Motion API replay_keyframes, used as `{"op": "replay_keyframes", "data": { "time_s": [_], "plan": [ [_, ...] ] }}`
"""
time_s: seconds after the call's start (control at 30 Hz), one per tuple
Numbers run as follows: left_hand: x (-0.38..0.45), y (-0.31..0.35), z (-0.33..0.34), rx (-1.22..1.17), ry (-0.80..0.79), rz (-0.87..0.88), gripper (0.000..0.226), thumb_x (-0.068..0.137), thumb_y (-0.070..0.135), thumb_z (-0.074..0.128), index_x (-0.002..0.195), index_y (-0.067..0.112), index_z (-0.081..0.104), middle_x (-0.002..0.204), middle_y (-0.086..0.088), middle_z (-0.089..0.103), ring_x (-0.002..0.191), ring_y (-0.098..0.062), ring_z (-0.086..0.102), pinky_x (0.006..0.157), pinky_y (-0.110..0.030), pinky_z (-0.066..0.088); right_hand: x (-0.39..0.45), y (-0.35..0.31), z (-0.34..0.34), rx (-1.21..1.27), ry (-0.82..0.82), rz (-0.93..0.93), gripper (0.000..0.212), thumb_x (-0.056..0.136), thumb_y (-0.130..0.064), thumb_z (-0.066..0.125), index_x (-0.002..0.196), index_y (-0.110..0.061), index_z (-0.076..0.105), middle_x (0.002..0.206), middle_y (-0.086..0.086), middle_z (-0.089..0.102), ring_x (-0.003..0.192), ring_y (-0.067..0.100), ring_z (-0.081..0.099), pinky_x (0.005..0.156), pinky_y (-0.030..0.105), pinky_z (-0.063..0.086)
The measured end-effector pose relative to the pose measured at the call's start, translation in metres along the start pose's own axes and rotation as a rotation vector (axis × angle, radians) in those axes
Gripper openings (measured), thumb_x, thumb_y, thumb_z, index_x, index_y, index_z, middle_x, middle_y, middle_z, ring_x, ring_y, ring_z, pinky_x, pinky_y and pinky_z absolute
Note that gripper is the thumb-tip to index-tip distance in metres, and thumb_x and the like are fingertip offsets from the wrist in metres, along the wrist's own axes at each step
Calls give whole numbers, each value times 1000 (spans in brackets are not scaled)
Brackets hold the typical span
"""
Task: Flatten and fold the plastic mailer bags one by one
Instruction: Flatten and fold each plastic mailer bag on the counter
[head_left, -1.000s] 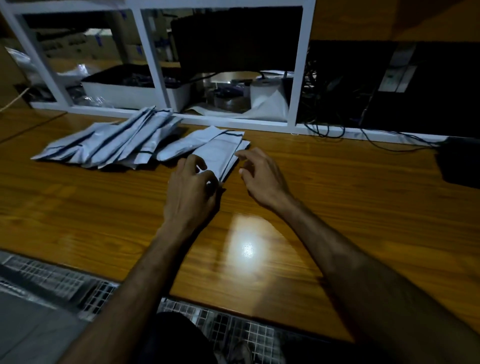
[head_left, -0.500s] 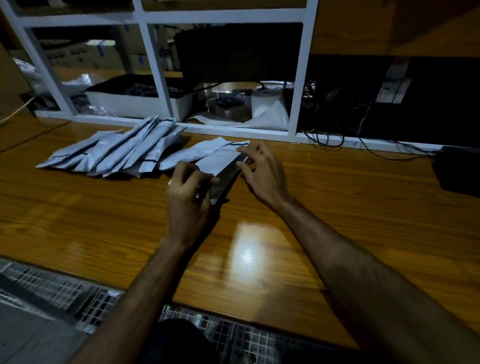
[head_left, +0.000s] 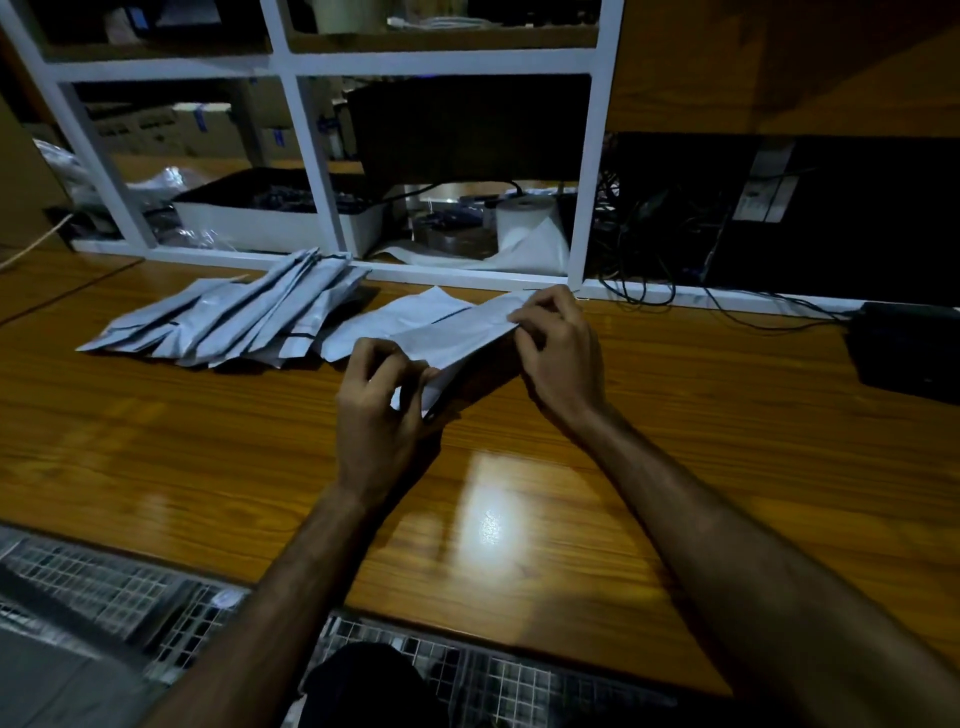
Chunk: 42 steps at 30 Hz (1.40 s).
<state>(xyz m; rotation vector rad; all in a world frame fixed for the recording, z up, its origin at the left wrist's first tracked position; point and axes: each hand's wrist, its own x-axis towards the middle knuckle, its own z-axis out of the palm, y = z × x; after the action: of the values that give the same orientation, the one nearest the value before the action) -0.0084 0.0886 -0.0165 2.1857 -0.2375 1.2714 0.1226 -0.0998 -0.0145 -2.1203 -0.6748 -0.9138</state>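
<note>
At the far left of the wooden table (head_left: 156, 441), close to its back edge, a fanned pile of folded mailer bags (head_left: 228, 317) lies flat, its long packets overlapping and slanting up toward the white shelf frame (head_left: 322, 171) that stands along that edge. Just right of the pile, one more flat bag (head_left: 384, 322) rests on the wood, partly under the piece being worked. The left hand (head_left: 384, 415) pinches the near, lower end of the held mailer bag (head_left: 452, 338) between thumb and curled fingers, lifting it off the surface so a dark shadow shows beneath. The bag runs diagonally up and to the right, and the right hand (head_left: 558, 348) pinches its far end near the back edge, fingers curled over the corner. Between the hands and the near edge of the table the wood is bare, with a bright light reflection (head_left: 488, 519) on it; the broad stretch to the right of the right forearm is bare as well. Along the back edge on the right, black cables (head_left: 644, 291) trail out from the shelf, and a dark box (head_left: 909, 353) sits at the far right edge. Below the near edge, a wire mesh (head_left: 104, 597) surface shows at the lower left.
</note>
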Motion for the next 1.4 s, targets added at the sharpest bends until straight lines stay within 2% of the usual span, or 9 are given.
{"op": "replay_keyframes", "data": {
  "time_s": [0.13,0.3,0.5,0.6,0.73,0.93,1.1,1.27,1.4],
  "plan": [
    [0,3,0,-22,-99,34,12,90,6,80,89,0,70,101,-10,60,92,-20,58,72,-35,51,-36,1,-56,-98,40,-3,14,91,-9,71,104,-13,74,110,3,61,105,16,56,80,34,55],
    [-14,24,-3,-152,-354,166,14,88,12,79,92,4,69,111,-5,63,98,-13,62,76,-17,52,-94,-4,-128,-233,-25,58,14,91,-12,73,105,-12,72,106,4,60,100,18,57,77,39,55],
    [-28,45,-1,-154,-586,270,14,88,8,80,99,10,70,113,-1,64,95,-11,64,73,-32,59,-147,-24,-188,-343,-59,114,9,89,-10,79,97,-12,75,101,2,63,97,24,60,82,42,51],
    [-36,54,-7,-162,-615,262,15,87,5,80,97,12,71,111,1,64,93,-11,65,70,-34,59,-162,-30,-201,-324,-68,139,7,89,-10,78,95,-14,75,98,0,64,95,24,62,97,48,50],
    [-52,65,-19,-152,-616,239,6,90,14,76,94,12,71,111,2,64,91,-13,66,66,-36,58,-181,-37,-211,-310,-91,235,8,90,-15,79,95,-19,75,99,-6,64,96,20,62,73,43,54],
    [-65,78,-30,-133,-620,179,8,87,15,77,91,9,74,111,-3,66,85,-17,67,61,-39,58,-202,-45,-223,-256,-89,360,10,88,-17,80,95,-24,76,97,-16,63,96,11,60,71,40,54],
    [-72,84,-40,-166,-600,10,17,89,30,74,94,13,77,112,2,66,103,-14,67,78,-38,56,-206,-52,-232,-191,-38,390,2,92,-21,75,94,-21,77,95,-13,66,92,12,65,71,42,55],
    [-76,120,-27,-82,-474,-99,20,91,28,70,97,11,77,108,0,66,102,-19,64,82,-41,55,-190,-61,-237,-166,111,475,15,99,-29,66,92,-20,76,87,-12,68,82,8,65,69,41,54],
    [-68,159,10,20,-585,-185,32,99,33,65,124,14,74,131,-2,65,119,-20,59,97,-42,53,-156,-57,-224,-223,-72,446,20,102,-29,61,112,-21,75,109,-8,71,101,11,65,86,37,55]
  ]
}}
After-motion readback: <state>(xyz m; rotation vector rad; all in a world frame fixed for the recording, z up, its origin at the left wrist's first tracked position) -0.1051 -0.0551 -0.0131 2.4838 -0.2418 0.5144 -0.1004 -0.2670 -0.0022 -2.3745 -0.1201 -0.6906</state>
